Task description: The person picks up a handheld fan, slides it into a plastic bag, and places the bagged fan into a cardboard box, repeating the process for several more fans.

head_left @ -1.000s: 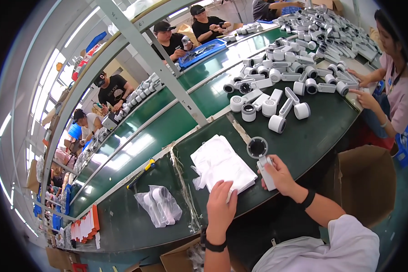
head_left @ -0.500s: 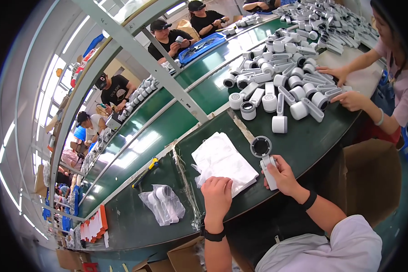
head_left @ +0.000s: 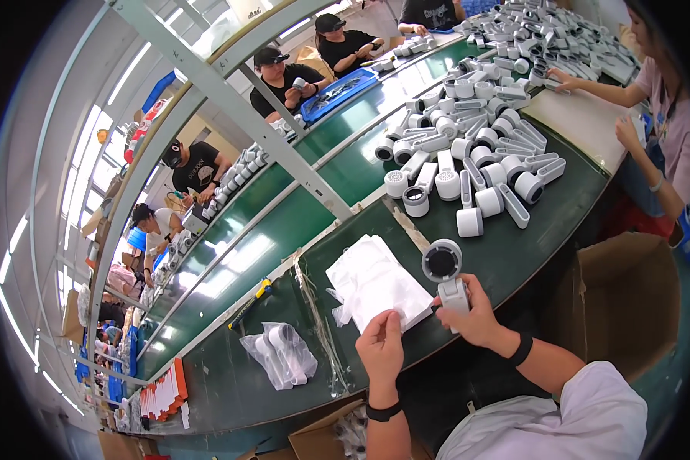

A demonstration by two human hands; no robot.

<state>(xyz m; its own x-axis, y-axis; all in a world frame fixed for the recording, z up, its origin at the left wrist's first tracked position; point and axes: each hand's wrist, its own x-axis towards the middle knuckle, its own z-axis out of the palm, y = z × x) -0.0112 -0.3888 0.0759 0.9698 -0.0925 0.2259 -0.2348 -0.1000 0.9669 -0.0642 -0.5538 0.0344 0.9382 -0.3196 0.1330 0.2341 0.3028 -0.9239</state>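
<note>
One hand (head_left: 477,314) gripping device (head_left: 452,291), distant shirt (head_left: 424,17) — pale lettering (head_left: 439,13)

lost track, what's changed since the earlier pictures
The right hand has tilted the white device it holds. The left hand has drawn its fingers together. The co-worker's nearer hand has lifted off the pile, whose right side has slid left. Unchanged: white sheets, bagged devices, yellow cutter.

- Right hand (head_left: 477,316) grips a white gadget (head_left: 452,290), its round end pointing away!
- Left hand (head_left: 381,349) curls just by the white stack (head_left: 376,274).
- Bagged gadgets (head_left: 282,358) lie left (yellow tool (head_left: 262,289) just beyond).
- Big heap (head_left: 479,126) ahead!
</note>
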